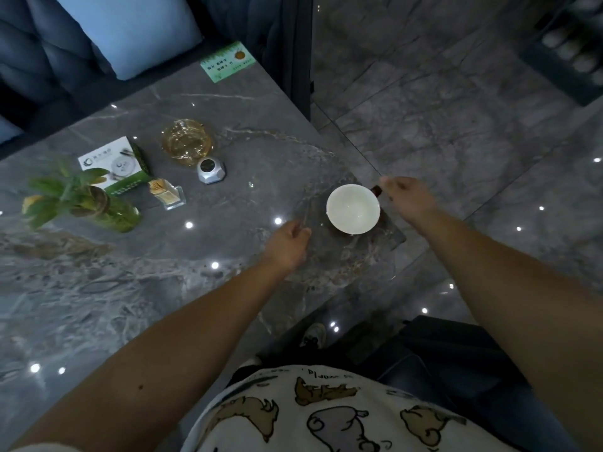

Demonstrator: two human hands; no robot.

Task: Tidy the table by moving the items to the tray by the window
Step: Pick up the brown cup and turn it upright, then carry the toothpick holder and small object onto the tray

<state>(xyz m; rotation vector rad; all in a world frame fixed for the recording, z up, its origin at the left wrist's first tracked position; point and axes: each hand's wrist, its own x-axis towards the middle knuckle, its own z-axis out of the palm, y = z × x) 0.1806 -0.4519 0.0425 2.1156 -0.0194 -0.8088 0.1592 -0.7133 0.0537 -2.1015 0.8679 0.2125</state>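
Hands reaching toward a white bowl (353,208) at the near right corner of the marble table (163,288); no tray or window is showing in view. The left hand (288,243) is hovering beside the bowl, fingers curling loosely, holding nothing that can be made out. The right hand (406,197) is hanging past the rim near a small dark object (377,190); whether it is pinching that cannot be told. Amber glass dish (186,141), silver gadget (211,171), box (112,164), toothpick holder (168,194) and plant vase (98,207) are still sitting on the table, so clearing is apparently barely beginning
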